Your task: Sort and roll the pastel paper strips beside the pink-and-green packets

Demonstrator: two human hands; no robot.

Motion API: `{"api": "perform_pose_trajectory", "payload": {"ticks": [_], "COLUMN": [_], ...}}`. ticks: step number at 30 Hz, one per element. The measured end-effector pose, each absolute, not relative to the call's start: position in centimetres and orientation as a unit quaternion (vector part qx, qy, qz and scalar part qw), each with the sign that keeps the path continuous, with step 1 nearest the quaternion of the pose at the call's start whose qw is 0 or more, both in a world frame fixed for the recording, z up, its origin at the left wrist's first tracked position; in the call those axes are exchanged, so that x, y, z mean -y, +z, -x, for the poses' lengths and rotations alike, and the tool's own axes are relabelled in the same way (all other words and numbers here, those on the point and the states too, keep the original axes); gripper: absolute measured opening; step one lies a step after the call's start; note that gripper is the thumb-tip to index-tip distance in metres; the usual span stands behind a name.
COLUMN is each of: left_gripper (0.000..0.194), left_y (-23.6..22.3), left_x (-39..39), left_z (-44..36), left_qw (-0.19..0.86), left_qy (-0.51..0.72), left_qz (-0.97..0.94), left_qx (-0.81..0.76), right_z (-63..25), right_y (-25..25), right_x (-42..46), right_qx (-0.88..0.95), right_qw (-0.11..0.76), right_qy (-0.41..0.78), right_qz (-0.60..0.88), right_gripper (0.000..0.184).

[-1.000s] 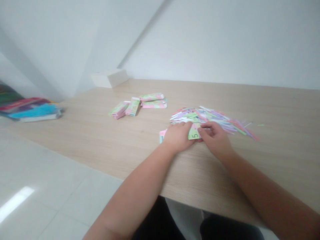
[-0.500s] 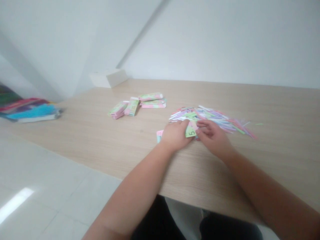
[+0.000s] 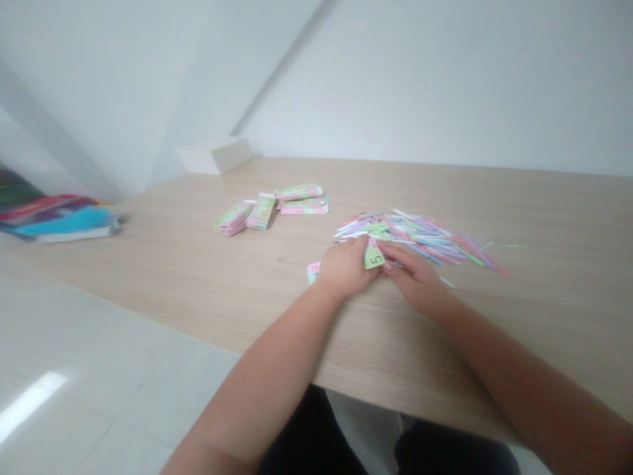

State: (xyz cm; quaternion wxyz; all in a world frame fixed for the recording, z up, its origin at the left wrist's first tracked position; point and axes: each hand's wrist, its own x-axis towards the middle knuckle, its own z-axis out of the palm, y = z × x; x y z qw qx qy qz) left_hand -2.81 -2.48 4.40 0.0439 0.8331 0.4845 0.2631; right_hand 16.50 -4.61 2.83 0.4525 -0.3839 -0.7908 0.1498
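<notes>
My left hand (image 3: 347, 267) is closed around a green and pink number card (image 3: 374, 254) that shows a "5". The card sticks out past the thumb, over the table. Under the wrist side of that hand, the corner of a pink and blue card (image 3: 313, 272) shows. My right hand (image 3: 414, 274) meets the held card's right edge, thumb and fingers drawn together; what lies between them is hidden. Just behind both hands spreads a pile of thin coloured sticks (image 3: 420, 236) in white, purple, green and pink. A single white stick (image 3: 446, 282) shows beside my right hand.
Several bundles of similar cards (image 3: 261, 211) lie farther back on the left of the wooden table (image 3: 173, 264). A white box (image 3: 217, 156) stands by the wall. Coloured packets (image 3: 74, 221) are at the far left. The table's front edge runs above my legs.
My right hand has moved slightly left and its fingers have closed in on the card. The held card has shifted a little left. A white stick now shows beside my right hand.
</notes>
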Motion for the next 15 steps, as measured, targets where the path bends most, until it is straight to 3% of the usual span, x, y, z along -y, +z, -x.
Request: {"api": "perform_pose_trajectory", "payload": {"ticks": [4,10,15], "left_gripper": [0.048,0.044,0.045], "left_y": [4.47,4.57,4.73], "left_x": [2.51,2.78,2.81], "left_z": [2.85,2.79,2.87], "left_qw": [0.071,0.098,0.103], "left_qy": [0.276,0.279,0.285], "left_qz": [-0.824,-0.820,-0.816], "left_qx": [-0.489,-0.489,-0.492], "right_z": [-16.09,-15.88,-16.11], "right_y": [2.73,2.20,2.48], "right_x": [5.07,5.12,5.34], "right_qx": [0.752,0.683,0.727], "right_qw": [0.465,0.515,0.509], "right_qy": [0.202,0.307,0.256], "right_qz": [0.421,0.417,0.385], "right_gripper": [0.038,0.022,0.020]}}
